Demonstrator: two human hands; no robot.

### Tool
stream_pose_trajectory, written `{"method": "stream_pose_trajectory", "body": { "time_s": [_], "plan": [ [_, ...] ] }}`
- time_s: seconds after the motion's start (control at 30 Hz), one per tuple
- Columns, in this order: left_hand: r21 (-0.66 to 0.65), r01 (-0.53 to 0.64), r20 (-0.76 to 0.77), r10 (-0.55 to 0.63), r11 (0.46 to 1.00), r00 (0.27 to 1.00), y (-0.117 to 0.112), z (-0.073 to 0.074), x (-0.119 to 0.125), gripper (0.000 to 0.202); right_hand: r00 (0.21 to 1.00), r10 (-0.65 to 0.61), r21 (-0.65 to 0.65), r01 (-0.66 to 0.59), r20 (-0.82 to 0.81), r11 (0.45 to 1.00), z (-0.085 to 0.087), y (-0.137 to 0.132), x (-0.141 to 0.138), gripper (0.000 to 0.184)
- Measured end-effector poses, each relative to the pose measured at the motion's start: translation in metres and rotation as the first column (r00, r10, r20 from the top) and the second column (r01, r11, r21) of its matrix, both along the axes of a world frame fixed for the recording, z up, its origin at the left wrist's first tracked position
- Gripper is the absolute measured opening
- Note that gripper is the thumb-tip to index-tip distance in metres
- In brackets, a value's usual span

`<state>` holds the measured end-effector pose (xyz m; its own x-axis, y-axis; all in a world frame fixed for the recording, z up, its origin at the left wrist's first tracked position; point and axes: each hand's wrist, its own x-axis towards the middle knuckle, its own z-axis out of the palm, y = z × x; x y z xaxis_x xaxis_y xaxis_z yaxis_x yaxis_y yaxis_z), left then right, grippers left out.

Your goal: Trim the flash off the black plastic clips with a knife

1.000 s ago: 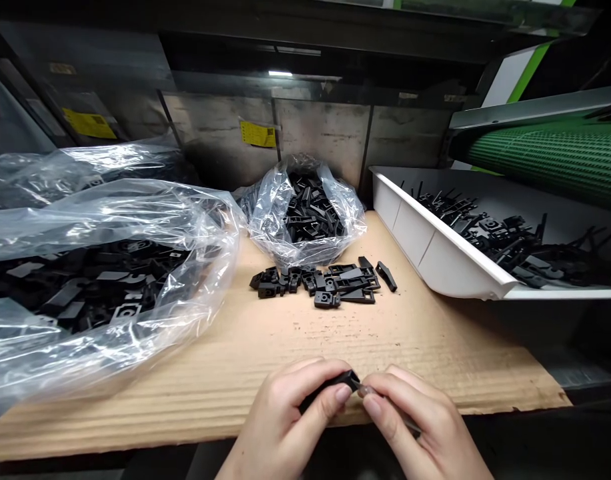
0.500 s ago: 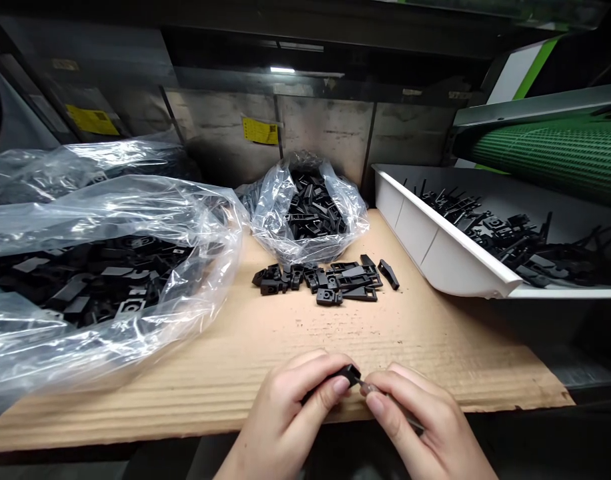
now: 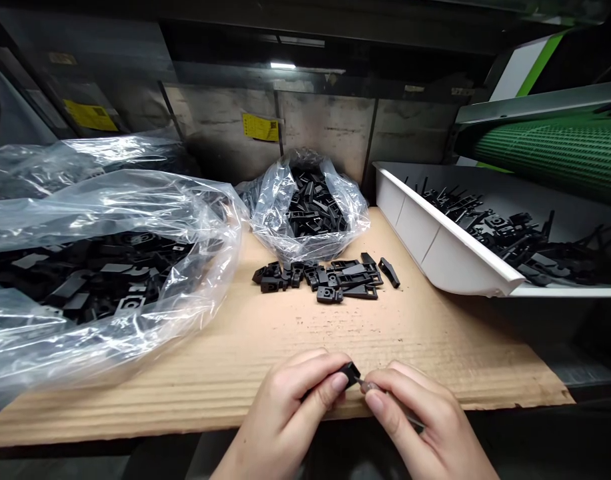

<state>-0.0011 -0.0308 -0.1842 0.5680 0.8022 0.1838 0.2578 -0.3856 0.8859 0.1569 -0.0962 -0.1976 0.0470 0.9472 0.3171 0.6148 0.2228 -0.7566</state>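
Note:
My left hand [image 3: 285,413] is closed around a small black plastic part [image 3: 350,373], pinching it between thumb and fingers at the near edge of the cardboard sheet [image 3: 285,333]. My right hand [image 3: 420,427] grips a thin tool [image 3: 369,387] whose tip touches the end of that part. Both hands meet just above the cardboard's front edge. A loose pile of black plastic parts [image 3: 330,277] lies on the cardboard farther back, well beyond both hands.
A small clear bag of black parts [image 3: 308,207] stands behind the pile. A large clear bag of parts [image 3: 95,267] fills the left side. A white tray [image 3: 435,240] holding sprued black parts sits at the right, below a green conveyor belt [image 3: 550,153].
Both hands keep their hold on the part and the tool at the same spot; only the view has shifted slightly.

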Motion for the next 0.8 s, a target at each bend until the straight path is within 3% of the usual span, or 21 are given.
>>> {"method": "stream_pose_trajectory", "body": {
  "time_s": [0.23,0.4,0.8],
  "plan": [
    [0.102,0.044,-0.001,-0.044,0.994,0.999,0.0027,0.0005,0.0012,0.015,0.999,-0.038,-0.028,0.038,-0.012,0.999,0.0005,0.0003,-0.0022,0.023],
    [0.083,0.071,0.026,-0.074,0.994,0.997,0.0021,0.0016,0.0012,0.015,0.998,-0.064,-0.027,0.064,0.006,0.998,0.0017,0.0006,-0.003,0.023],
    [0.015,0.023,0.017,-0.023,1.0,1.0,-0.0011,0.0031,-0.0002,0.015,0.999,-0.035,-0.055,0.034,-0.01,0.998,0.0018,0.0004,-0.0017,0.021]
  ]
}}
